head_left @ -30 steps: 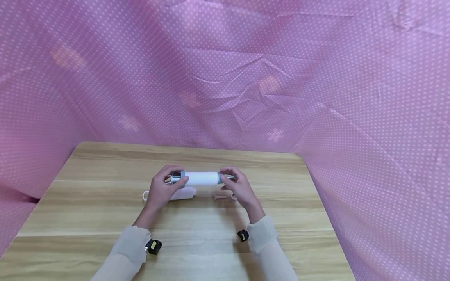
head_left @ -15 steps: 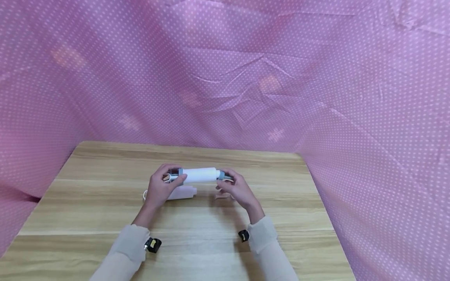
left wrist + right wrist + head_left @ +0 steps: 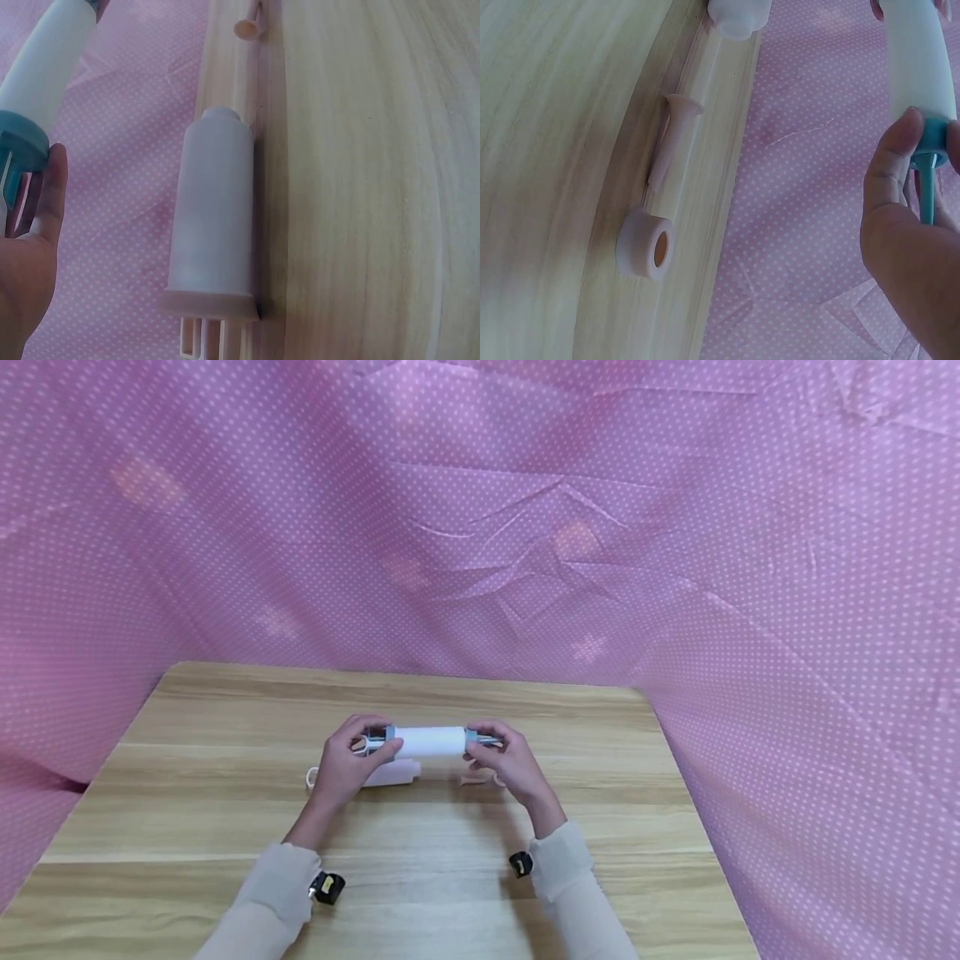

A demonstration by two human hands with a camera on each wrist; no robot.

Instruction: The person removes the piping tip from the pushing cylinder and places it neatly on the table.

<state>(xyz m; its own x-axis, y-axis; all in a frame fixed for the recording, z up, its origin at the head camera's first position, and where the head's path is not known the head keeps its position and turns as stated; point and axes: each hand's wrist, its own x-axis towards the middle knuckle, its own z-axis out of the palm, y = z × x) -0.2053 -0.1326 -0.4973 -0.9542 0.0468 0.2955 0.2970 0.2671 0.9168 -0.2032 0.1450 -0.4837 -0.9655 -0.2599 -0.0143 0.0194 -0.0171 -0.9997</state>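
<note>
Both hands hold a white cylinder [image 3: 430, 741] level above the table. My left hand [image 3: 351, 763] grips the teal collar [image 3: 22, 138] at its left end, where a white and teal handle part sticks out. At the other end, my right hand [image 3: 513, 763] pinches a teal cap [image 3: 932, 139] with a thin teal nozzle [image 3: 927, 196] pointing away from the cylinder. The cap sits against the cylinder's end. Below lies a pale pink cylinder [image 3: 214, 210], with a pink cone-shaped piece [image 3: 673, 142] and a pink ring [image 3: 645, 243] to its right.
The pale wooden table [image 3: 450, 893] has its back edge behind the hands. Pink dotted cloth [image 3: 480, 527] hangs behind it and along both sides. A small black device is strapped at each wrist.
Half a second ago the teal cap stood apart from the cylinder's tilted right end, showing a white neck; now the cap covers that neck and the cylinder is level.
</note>
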